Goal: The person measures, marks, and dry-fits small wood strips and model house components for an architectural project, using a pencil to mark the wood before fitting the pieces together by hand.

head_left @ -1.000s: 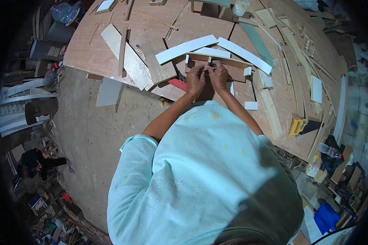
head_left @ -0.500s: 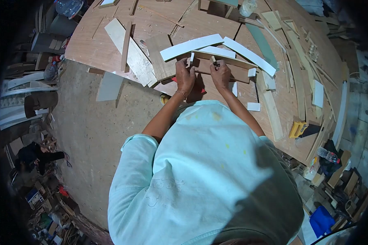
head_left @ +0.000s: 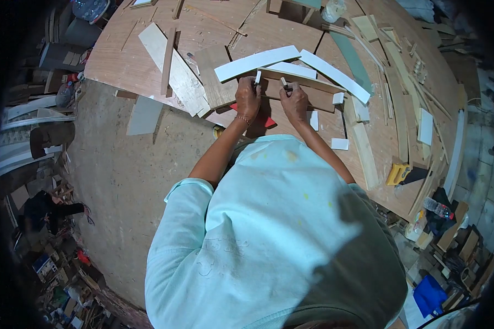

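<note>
My left hand point(head_left: 248, 98) is closed at the left end of a brown wooden piece, with a small white block point(head_left: 258, 77) upright at its fingertips. To the right, my right hand point(head_left: 295, 101) pinches a small pale piece point(head_left: 284, 82) with something dark beside it. A long brown board point(head_left: 307, 82) stands on edge just beyond both hands. White strips point(head_left: 258, 63) lie behind that board, and a small white block point(head_left: 338, 98) sits at its right end. Something red point(head_left: 269, 123) lies under and beside my left hand.
Wood strips and offcuts cover the right side of the table point(head_left: 115, 60). A yellow-handled saw point(head_left: 399, 174) lies near the right edge. A pale board point(head_left: 170, 71) and a brown panel point(head_left: 214, 74) lie left of my hands.
My right hand has shifted slightly left with the small pale piece. My left hand has turned slightly and stays at the white block.
</note>
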The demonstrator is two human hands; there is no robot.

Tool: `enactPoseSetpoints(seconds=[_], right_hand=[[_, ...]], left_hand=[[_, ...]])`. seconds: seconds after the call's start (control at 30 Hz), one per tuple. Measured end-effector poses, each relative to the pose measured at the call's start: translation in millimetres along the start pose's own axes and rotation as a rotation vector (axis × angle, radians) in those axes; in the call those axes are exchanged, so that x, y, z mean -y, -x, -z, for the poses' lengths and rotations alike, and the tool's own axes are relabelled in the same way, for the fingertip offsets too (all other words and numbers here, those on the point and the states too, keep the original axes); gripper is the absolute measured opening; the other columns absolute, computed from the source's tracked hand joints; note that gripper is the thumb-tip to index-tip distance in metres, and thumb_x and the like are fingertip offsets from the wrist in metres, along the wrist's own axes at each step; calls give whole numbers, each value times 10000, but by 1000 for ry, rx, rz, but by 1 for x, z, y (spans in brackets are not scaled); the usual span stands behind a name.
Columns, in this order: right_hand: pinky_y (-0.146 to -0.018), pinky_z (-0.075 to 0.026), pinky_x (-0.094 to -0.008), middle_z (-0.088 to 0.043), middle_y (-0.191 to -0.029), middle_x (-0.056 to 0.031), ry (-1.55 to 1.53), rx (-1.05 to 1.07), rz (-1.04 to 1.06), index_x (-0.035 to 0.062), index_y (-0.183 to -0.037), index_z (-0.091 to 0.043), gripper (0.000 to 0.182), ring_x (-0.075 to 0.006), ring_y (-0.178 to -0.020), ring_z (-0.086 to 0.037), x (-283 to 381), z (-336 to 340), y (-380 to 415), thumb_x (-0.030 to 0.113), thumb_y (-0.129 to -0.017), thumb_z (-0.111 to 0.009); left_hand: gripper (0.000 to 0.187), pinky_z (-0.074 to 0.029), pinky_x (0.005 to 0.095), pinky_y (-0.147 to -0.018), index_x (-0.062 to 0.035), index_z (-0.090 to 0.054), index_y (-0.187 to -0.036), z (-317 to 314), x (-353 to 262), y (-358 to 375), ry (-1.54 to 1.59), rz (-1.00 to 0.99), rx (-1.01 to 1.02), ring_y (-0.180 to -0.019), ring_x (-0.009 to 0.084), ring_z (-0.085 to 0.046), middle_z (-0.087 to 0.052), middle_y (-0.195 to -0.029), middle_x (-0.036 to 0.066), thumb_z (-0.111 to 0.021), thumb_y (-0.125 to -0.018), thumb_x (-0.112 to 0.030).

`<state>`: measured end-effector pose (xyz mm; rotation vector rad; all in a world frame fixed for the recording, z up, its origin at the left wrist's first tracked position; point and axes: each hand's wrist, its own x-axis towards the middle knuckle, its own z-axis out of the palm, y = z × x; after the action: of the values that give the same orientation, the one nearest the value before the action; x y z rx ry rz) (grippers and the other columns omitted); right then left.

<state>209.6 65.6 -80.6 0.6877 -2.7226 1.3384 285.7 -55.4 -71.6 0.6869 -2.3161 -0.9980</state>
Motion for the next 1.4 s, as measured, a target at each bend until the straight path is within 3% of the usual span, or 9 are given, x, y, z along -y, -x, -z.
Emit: enactPoseSetpoints(seconds=[0.1, 0.17, 0.2, 0.3, 0.4, 0.5, 1.0, 1.33, 1.4], right_hand=[[-559, -441, -408, -579, -659, -138, 20, 2, -2, 34, -738, -516, 166, -314, -613, -576, 1, 1, 0, 148, -675, -618], [-557, -441, -409, -579, -658, -139, 18, -2, 4, 34, -740, -514, 166, -314, -612, -576, 0, 1, 0, 145, -675, -618], [-555, -442, -410, -579, -658, -140, 17, -4, 12, 33, -742, -512, 166, -313, -610, -577, 0, 1, 0, 142, -674, -618], [-553, -440, -411, -576, -653, -144, -4, -9, 9, 34, -742, -509, 172, -314, -606, -576, -1, 0, 0, 145, -673, -620], [-551, -439, -412, -574, -651, -144, 7, -7, 5, 33, -747, -506, 178, -314, -605, -575, -2, 0, 1, 148, -674, -622], [-551, -437, -412, -573, -650, -143, 15, -16, 37, 32, -755, -503, 184, -315, -606, -574, -3, 0, 1, 149, -678, -622], [-540, -444, -397, -576, -637, -128, 12, -14, 37, 40, -751, -494, 172, -305, -592, -577, -4, -1, 1, 139, -684, -618], [-541, -447, -396, -583, -648, -131, 7, 1, 11, 41, -747, -490, 175, -302, -595, -583, -4, 0, 1, 150, -693, -617], [-538, -446, -399, -579, -635, -131, -5, -9, 8, 39, -741, -488, 181, -303, -585, -580, -1, 1, 1, 156, -692, -616]], left_hand=[[352, -450, 344, -685, -2, -464, -1001, 5, 1, -4, -37, -38, 15, -777, 271, -543, -514, -896, 148, -616, -685, -30], [536, -446, 335, -783, -14, -379, -1141, 14, 0, -12, 95, -97, 105, -930, 272, -528, -485, -1047, 160, -636, -671, -26], [536, -446, 335, -783, -14, -379, -1141, 16, 1, -17, 96, -98, 108, -930, 272, -528, -485, -1047, 160, -636, -671, -26], [761, -391, 347, -897, -32, -240, -1259, 27, 4, -33, 119, -128, 314, -1126, 280, -410, -369, -1240, 171, -679, -637, -21], [806, -386, 353, -903, -57, -221, -1281, 31, 8, -44, 249, -87, 469, -1119, 272, -415, -357, -1259, 156, -690, -626, -29], [838, -385, 348, -906, -88, -213, -1294, 34, 5, -50, 159, -117, 534, -1112, 268, -418, -356, -1263, 143, -698, -614, -22], [666, -411, 321, -865, -115, -355, -1235, 35, 1, -53, 171, -84, 601, -1031, 239, -466, -440, -1151, 110, -663, -655, -6], [640, -408, 322, -878, -101, -367, -1223, 32, 4, -51, 179, -96, 595, -1026, 249, -468, -443, -1125, 112, -653, -659, -3], [652, -417, 331, -771, -74, -390, -1196, 29, 7, -51, 239, -154, 521, -863, 246, -481, -476, -958, 114, -682, -616, -15]])
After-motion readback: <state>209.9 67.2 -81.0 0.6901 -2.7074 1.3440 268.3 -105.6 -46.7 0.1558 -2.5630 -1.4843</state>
